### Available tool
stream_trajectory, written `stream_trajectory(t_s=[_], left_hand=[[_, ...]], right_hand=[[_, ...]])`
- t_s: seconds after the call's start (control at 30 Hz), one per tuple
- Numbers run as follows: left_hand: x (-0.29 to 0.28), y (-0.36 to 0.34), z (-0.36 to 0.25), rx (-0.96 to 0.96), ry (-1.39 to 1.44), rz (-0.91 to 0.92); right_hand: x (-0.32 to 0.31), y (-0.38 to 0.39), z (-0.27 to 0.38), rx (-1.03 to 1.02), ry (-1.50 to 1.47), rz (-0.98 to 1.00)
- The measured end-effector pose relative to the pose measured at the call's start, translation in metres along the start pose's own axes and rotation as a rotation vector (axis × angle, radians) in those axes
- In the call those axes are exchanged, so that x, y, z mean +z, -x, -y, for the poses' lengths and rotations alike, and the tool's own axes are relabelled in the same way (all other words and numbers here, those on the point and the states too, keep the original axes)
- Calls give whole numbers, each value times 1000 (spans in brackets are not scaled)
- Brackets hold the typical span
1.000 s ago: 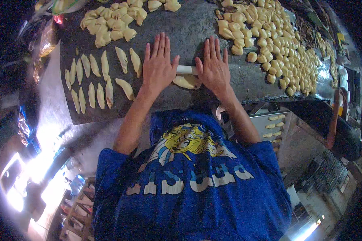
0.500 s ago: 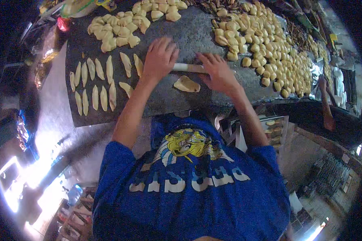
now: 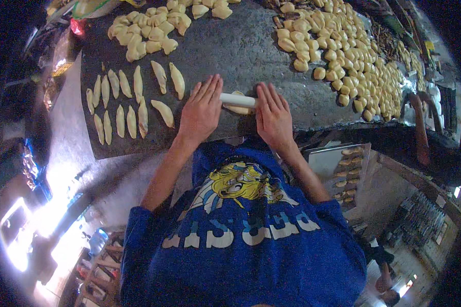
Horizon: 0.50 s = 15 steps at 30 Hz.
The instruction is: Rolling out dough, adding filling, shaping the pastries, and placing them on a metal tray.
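Dough, pale-yellow, mid-frame, could tear if left hand and right hand, flat, apart, press the white cylindrical rolling pin unevenly.

The left hand and right hand lie with fingers stretched over the two ends of a white rolling pin, which crosses a dough piece between them. Left of the grip, slender dough rolls lie on the dark table; beyond these, dough lumps cluster. Many dough balls spread right of the grip, and below them a tray holds dough strips.
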<state>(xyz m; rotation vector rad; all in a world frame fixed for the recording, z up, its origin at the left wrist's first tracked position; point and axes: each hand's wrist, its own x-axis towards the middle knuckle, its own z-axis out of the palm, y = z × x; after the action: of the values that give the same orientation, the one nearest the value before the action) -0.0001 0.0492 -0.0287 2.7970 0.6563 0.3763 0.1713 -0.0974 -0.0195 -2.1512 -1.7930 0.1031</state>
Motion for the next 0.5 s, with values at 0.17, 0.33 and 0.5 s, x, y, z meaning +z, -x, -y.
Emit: stream_trajectory(t_s=[0.17,0.33,0.5], left_hand=[[8,-34,9,-21,-49,59],[22,-70,26,6,-120,-1],[34,-114,45,24,-215,-159]], right_hand=[[8,-27,-7,128,264,-11],[21,-55,-33,158,220,-82],[24,-97,-65,105,138,-224]])
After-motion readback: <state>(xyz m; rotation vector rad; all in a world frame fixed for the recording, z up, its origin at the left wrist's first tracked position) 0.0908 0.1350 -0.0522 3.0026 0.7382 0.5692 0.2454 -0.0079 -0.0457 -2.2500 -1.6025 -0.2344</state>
